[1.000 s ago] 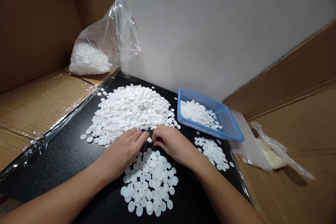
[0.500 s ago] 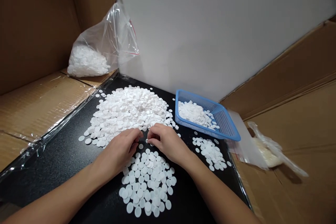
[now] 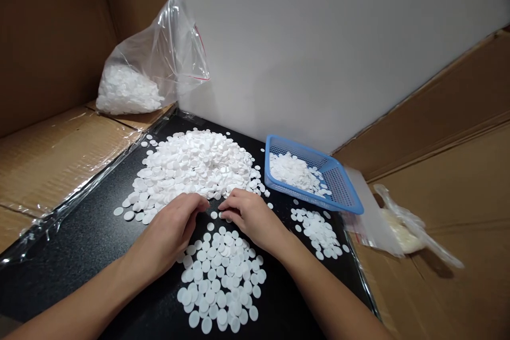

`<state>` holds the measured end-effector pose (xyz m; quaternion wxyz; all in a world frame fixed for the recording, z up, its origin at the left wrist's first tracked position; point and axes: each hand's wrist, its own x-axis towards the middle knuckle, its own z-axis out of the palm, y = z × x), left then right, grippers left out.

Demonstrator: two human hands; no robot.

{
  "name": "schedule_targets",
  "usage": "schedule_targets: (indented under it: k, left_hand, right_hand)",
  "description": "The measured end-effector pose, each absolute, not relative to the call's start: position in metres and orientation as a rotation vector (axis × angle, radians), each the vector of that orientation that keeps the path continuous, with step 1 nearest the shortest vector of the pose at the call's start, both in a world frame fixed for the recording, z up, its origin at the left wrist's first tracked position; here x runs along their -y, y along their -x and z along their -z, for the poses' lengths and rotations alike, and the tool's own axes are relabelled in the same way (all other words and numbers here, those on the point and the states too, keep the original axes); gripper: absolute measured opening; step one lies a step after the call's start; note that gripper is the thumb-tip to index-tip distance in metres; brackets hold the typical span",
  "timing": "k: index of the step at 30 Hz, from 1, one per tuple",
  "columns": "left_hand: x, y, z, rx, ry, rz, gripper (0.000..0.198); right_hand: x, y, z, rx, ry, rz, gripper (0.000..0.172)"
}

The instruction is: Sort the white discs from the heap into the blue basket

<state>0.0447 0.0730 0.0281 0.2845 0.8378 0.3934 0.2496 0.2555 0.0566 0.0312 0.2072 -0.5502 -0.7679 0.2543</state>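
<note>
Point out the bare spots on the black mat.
Free: the near-left of the black mat, between the big heap and the left forearm. Crowded: the middle, where left hand and right hand meet, and around the blue basket.

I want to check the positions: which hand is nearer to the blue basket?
Right. The right hand lies on the black surface just left of the blue basket, apart from it. The left hand lies farther left, by the large pile of white discs.

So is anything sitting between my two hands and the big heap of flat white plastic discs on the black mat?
Nothing visible: left hand and right hand rest at the near edge of the big heap of flat white plastic discs.
</note>
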Motion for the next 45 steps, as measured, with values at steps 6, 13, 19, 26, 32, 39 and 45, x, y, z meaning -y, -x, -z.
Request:
schedule_targets:
  k: [6, 13, 19, 26, 32, 39, 45]
  left_hand:
    - [-0.077, -0.036, -0.038, -1.239, -2.125, -0.822, 0.016]
    - [-0.079, -0.029, -0.043, -1.329, -2.049, -0.890, 0.017]
    - [-0.075, -0.034, -0.040, -1.231, -2.123, -0.835, 0.019]
    - [-0.078, -0.031, -0.039, -1.236, -2.157, -0.826, 0.017]
    - [-0.074, -0.034, -0.041, -1.245, -2.142, -0.861, 0.018]
    - [-0.074, -0.034, -0.040, -1.227, -2.149, -0.835, 0.018]
    - [-0.076, -0.034, -0.039, -1.209, -2.157, -0.814, 0.019]
  right_hand:
    - [-0.055, -0.255, -0.033, 2.122, 1.573, -0.711, 0.014]
    - [-0.054, -0.255, -0.038, 2.227, 1.486, -0.664, 0.013]
    - [-0.057, -0.269, -0.048, 2.044, 1.659, -0.761, 0.018]
    - [-0.056, -0.268, -0.041, 2.045, 1.734, -0.905, 0.013]
    - [-0.053, -0.269, -0.037, 1.982, 1.721, -0.951, 0.015]
    - [-0.051, -0.266, -0.054, 2.213, 1.601, -0.885, 0.024]
    - [-0.052, -0.273, -0.058, 2.089, 1.661, -0.830, 0.020]
